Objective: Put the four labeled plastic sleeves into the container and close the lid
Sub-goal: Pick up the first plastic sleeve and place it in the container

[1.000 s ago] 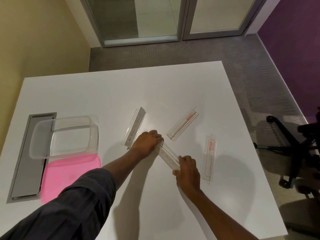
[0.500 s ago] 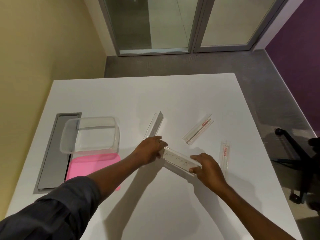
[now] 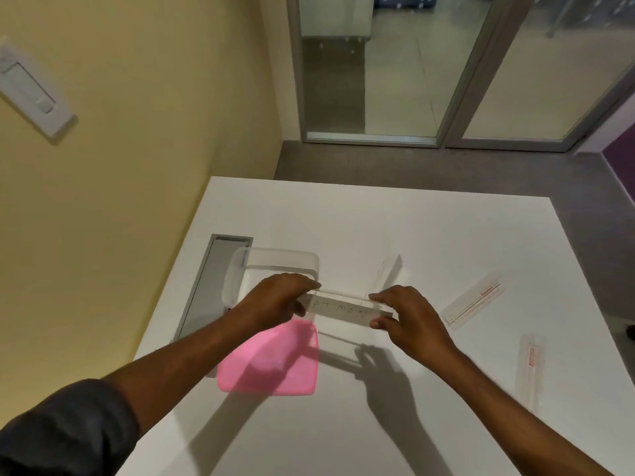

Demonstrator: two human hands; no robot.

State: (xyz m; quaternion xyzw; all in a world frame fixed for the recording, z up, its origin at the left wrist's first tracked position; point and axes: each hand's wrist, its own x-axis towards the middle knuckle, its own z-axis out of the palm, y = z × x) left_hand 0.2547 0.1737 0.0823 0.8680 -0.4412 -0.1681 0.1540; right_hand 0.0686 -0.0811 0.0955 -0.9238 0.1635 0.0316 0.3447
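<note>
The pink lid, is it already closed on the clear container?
No, the pink lid lies flat on the table in front of the clear container, which is open on top.

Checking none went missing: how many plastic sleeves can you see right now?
4. One sleeve is held between left hand and right hand; one lies behind them; two lie right on the table: and.

The held sleeve [image 3: 347, 309] is clear, glossy plastic around a matt paper label. Left of it, the container [image 3: 275, 266] is translucent, smooth plastic; the pink lid [image 3: 271, 365] looks matt. The white table [image 3: 378, 221] is smooth with a soft sheen, its inset cable tray [image 3: 206, 286] brushed grey metal.
</note>
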